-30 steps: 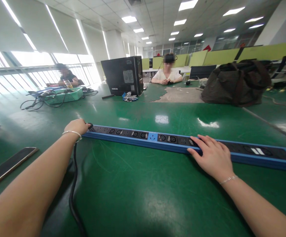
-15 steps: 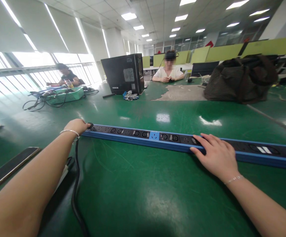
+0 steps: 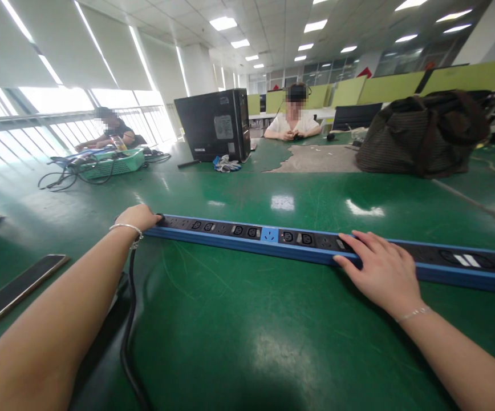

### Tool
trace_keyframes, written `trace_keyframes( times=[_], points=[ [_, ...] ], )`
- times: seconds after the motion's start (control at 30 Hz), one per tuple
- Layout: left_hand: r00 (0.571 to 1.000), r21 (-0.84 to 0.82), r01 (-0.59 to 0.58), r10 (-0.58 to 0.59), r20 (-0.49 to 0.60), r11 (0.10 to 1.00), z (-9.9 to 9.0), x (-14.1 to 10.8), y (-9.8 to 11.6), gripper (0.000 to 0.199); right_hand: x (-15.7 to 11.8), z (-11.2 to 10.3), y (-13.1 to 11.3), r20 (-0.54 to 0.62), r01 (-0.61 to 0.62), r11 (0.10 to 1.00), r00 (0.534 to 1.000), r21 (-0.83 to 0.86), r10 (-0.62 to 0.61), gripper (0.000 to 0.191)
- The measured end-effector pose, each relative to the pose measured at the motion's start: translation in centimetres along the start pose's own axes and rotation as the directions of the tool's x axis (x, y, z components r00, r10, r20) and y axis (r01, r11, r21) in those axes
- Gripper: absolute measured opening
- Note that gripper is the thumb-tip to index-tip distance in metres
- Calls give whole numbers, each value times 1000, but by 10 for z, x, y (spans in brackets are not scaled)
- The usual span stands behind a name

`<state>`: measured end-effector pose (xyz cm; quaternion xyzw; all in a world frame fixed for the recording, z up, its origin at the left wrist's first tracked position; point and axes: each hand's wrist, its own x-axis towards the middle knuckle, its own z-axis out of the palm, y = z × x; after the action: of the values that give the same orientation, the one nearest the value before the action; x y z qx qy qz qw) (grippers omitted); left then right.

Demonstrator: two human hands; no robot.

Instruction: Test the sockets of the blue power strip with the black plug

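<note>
A long blue power strip (image 3: 239,246) with a black socket face lies across the green table, reaching the right edge of the view. One socket block on it is bright blue. At the strip's left end my left hand (image 3: 138,218) is closed around a black plug (image 3: 160,218), mostly covered by the fingers. From under that wrist a thick black cable (image 3: 130,319) runs down toward me. My right hand (image 3: 382,268) grips the strip right of its middle, thumb along the near side and fingers over the top, hiding some sockets.
A phone (image 3: 19,291) lies at the left. Further back are a green basket (image 3: 117,164) with cables, a black computer case (image 3: 213,125), gloves (image 3: 227,164) and a dark bag (image 3: 418,137). Two people sit beyond, one (image 3: 292,124) straight across, another (image 3: 110,128) far left.
Both hands and the strip appear slightly further right, the right hand most, while the background also shifts a little. Both grips stay the same.
</note>
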<state>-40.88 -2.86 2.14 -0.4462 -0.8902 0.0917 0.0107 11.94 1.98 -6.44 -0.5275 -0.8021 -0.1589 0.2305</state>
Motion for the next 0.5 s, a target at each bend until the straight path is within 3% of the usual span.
trace_keyframes(
  times=[0.2, 0.4, 0.5],
  points=[
    [1000, 4, -7, 7, 11, 1000, -1, -3, 6, 48, 1, 0, 1, 13, 1, 1000, 1000, 15, -2, 49],
    [998, -8, -13, 14, 61, 1000, -10, 0, 16, 33, 0, 1, 1, 14, 5, 1000, 1000, 6, -5, 49],
    [999, -26, -25, 26, 30, 999, -9, -1, 17, 31, 0, 2, 2, 11, 3, 1000, 1000, 8, -3, 49]
  ],
)
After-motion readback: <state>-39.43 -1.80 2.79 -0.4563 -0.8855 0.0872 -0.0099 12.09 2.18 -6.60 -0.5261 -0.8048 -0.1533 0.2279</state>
